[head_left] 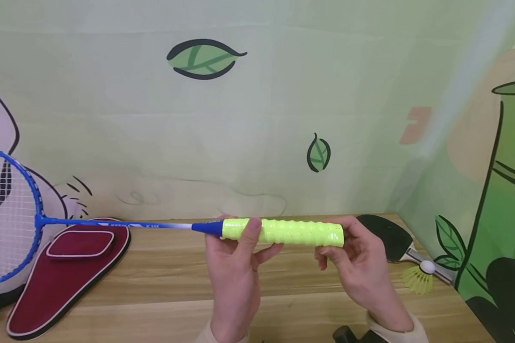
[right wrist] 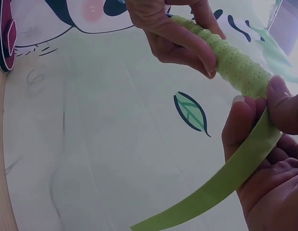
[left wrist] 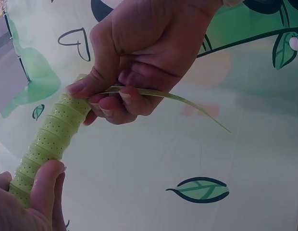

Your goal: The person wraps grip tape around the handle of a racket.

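Note:
A blue badminton racket is held level above the table, its strung head reaching out of the left edge of the head view. Neon yellow-green grip tape, ridged and dotted with small holes, winds around the handle. My left hand grips the handle near the blue cone, thumb on top. At the butt end, my right hand pinches the tape between thumb and fingers. A loose tail of tape runs out through the right fingers and hangs free in the right wrist view; the head view hides it.
On the wooden table, a dark red paddle case lies at left. A black table tennis paddle and a yellow shuttlecock lie at the right. A black object shows beside the right sleeve. A printed backdrop stands behind.

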`<action>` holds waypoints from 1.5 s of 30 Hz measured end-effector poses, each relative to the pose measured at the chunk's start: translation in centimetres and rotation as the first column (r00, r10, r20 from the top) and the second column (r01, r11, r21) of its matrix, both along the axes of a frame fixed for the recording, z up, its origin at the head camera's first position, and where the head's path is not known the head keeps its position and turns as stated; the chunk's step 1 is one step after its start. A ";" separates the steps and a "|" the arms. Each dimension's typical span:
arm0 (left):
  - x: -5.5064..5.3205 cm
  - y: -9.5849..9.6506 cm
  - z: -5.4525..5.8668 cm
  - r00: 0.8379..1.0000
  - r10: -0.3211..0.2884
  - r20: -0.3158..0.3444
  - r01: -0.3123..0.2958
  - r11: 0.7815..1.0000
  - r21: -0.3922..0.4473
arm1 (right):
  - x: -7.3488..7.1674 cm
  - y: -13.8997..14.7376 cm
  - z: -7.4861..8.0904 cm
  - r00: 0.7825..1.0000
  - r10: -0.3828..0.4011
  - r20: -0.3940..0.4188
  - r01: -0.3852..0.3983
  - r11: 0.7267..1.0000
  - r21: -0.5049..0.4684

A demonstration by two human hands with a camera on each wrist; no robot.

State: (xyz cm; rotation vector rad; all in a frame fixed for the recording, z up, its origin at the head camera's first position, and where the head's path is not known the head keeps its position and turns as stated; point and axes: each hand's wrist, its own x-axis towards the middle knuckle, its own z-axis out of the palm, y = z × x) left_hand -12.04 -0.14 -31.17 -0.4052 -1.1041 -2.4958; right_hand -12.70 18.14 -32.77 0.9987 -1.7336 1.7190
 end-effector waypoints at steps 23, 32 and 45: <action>0.3 0.1 -0.1 0.983 -0.130 -0.127 0.140 0.988 0.072 | 0.8 -0.7 0.5 0.985 -0.065 0.158 0.066 0.998 0.000; 0.1 0.1 -0.2 0.992 -0.086 -0.097 0.091 0.995 0.046 | 0.6 -0.6 0.4 0.996 0.041 0.077 -0.039 0.999 -0.032; 0.1 0.2 -0.2 0.995 -0.068 -0.071 0.071 0.996 0.048 | 0.8 -0.3 0.6 0.994 0.079 0.075 -0.078 0.997 -0.022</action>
